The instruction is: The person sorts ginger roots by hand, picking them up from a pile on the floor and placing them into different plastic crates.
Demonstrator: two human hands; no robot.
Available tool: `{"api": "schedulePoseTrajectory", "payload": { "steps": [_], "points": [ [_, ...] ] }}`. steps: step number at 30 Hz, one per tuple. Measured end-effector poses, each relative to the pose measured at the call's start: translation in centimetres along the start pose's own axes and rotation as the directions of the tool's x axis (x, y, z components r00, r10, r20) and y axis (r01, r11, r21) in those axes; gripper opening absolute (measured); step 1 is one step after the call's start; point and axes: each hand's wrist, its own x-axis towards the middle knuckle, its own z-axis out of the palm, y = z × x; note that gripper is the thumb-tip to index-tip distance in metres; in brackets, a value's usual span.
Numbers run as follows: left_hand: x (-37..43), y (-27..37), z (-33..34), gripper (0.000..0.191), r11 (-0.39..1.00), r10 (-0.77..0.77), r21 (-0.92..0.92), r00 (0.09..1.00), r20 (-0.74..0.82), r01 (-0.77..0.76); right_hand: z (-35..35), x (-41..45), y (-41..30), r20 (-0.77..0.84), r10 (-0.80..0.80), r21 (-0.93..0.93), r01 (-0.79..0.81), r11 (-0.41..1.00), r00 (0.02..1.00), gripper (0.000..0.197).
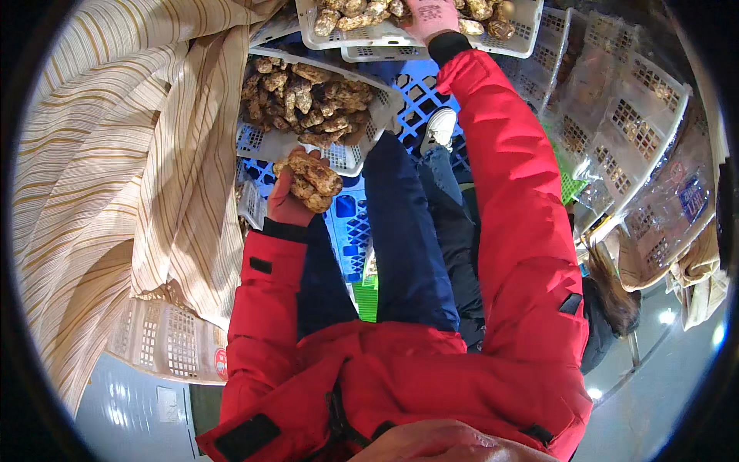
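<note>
My left hand [290,202] is bare and cups several mottled brown mushrooms or tubers [312,180]; which they are I cannot tell. Just beyond it, a tilted white plastic basket [372,130] holds a heap of similar brown pieces [309,98]. My right hand [433,17], in a pink glove, reaches forward to a second white basket [528,26] at the top of the view. Paler brown pieces [355,14] lie on both sides of that hand. Its fingertips are cut off by the picture's edge, so a grip cannot be made out.
Striped cloth [185,161] drapes down the left side over a white basket [173,341]. Blue plastic crates [346,231] stand below and between my legs. On the right are stacked baskets [623,133] with clear plastic wrap. Another person's leg and shoe [441,127] are close beside me.
</note>
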Motion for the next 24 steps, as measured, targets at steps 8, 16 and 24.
{"api": "schedulePoseTrajectory", "payload": {
  "steps": [8, 16, 24],
  "points": [
    [-0.2, -0.1, 0.0, 0.053, 0.999, 0.028, 0.026, 1.0, 0.0, -0.028, -0.1, 1.0, 2.6, -0.013, 0.623, 0.701, -0.437, 0.563, 0.782, 0.032],
    [0.2, -0.9, 0.5, 0.05, 1.0, 0.005, 0.023, 1.0, -0.021, -0.004, -1.1, -0.8, 4.6, -0.558, 0.296, 0.278, -0.162, 0.947, 0.775, 0.04],
    [1.0, -0.4, 1.2, 0.054, 1.0, -0.026, 0.006, 0.998, 0.063, 0.026, 8.1, 0.9, 4.9, -0.036, 0.291, -0.035, -0.292, 0.956, 0.956, 0.034]
  ]
}}
